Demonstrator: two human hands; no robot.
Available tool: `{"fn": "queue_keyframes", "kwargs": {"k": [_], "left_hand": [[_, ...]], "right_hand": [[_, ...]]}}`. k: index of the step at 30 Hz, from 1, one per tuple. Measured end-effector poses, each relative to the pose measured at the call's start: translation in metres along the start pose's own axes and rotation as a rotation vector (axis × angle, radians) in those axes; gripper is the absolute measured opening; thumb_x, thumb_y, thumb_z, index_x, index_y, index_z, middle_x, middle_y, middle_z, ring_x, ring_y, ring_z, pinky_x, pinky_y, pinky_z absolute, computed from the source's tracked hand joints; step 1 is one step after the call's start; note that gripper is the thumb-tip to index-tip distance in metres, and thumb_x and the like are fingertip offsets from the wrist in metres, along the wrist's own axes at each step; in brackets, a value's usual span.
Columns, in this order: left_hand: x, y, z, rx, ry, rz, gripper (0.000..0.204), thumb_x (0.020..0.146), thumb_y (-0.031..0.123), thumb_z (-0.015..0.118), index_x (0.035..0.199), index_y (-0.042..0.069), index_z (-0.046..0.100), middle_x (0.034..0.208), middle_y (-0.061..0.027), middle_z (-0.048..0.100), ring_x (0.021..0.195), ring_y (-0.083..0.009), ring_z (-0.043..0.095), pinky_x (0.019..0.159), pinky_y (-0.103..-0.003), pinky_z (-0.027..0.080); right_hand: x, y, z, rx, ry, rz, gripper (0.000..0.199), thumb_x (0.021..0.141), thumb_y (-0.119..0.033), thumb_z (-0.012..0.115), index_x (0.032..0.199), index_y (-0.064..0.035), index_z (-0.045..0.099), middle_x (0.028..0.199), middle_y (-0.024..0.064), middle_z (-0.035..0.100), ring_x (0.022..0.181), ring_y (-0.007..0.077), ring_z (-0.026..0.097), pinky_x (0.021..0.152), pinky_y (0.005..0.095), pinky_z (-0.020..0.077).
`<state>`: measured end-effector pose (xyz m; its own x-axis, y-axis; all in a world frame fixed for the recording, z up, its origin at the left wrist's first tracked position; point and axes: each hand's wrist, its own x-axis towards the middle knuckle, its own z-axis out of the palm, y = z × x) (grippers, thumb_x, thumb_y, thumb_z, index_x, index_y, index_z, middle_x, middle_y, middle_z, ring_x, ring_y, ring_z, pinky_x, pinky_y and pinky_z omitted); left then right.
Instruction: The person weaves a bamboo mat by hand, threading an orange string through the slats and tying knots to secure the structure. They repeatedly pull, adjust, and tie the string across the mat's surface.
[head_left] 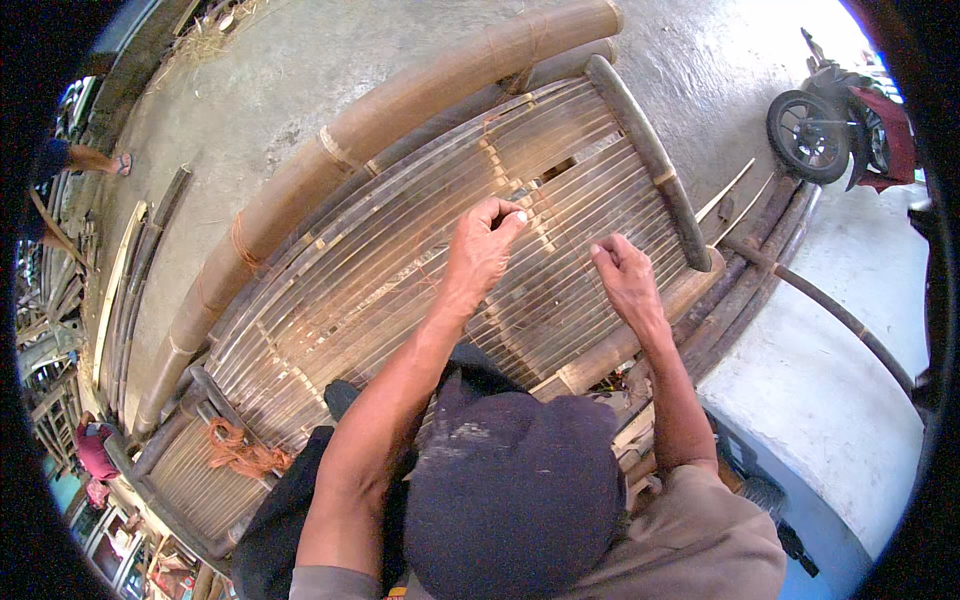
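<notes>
Beneath both hands stretches a bamboo bench [560,300] with a seat of narrow slats and thick bamboo poles round it. My left hand [482,245] is raised over the middle of the slats, thumb and fingers pinched together. To its right, over the slats near the right-hand pole, my right hand [628,278] is also closed, with the thumb against the curled fingers. Whatever either pinch holds is hidden or too thin to make out. A thick bamboo pole [400,115] with cord tied round it runs along the bench's far side.
A bundle of orange-brown cord [243,450] lies on the bench's lower left end. Bamboo poles [150,265] rest on the concrete floor at left; more poles [755,265] lie at right. A motorcycle [835,125] stands far right. Other people [92,450] are at the left edge.
</notes>
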<state>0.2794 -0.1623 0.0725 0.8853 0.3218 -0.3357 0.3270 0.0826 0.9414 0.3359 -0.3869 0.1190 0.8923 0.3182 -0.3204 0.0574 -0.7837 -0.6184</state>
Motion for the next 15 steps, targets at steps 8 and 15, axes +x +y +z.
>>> {"fn": "queue_keyframes", "kwargs": {"k": [8,15], "left_hand": [[0.004,0.032,0.032,-0.109,-0.115,-0.015,0.022,0.094,0.021,0.069,0.098,-0.001,0.071,0.078,-0.0006,0.063,0.072,-0.0084,0.051,0.067,-0.027,0.044],[0.011,0.048,0.064,-0.177,-0.171,0.038,0.019,0.094,0.025,0.072,0.099,0.007,0.072,0.068,0.0061,0.056,0.055,-0.0032,0.045,0.050,-0.022,0.037]], "right_hand": [[-0.022,-0.037,-0.053,-0.303,0.155,-0.322,0.019,0.098,-0.023,0.060,0.092,-0.0056,0.055,0.074,0.0191,0.064,0.070,0.0411,0.065,0.063,0.0501,0.0490],[-0.019,-0.050,-0.071,-0.404,0.200,-0.355,0.015,0.097,-0.018,0.063,0.094,-0.0037,0.060,0.077,0.0202,0.064,0.073,0.0384,0.066,0.063,0.0462,0.0487]]}}
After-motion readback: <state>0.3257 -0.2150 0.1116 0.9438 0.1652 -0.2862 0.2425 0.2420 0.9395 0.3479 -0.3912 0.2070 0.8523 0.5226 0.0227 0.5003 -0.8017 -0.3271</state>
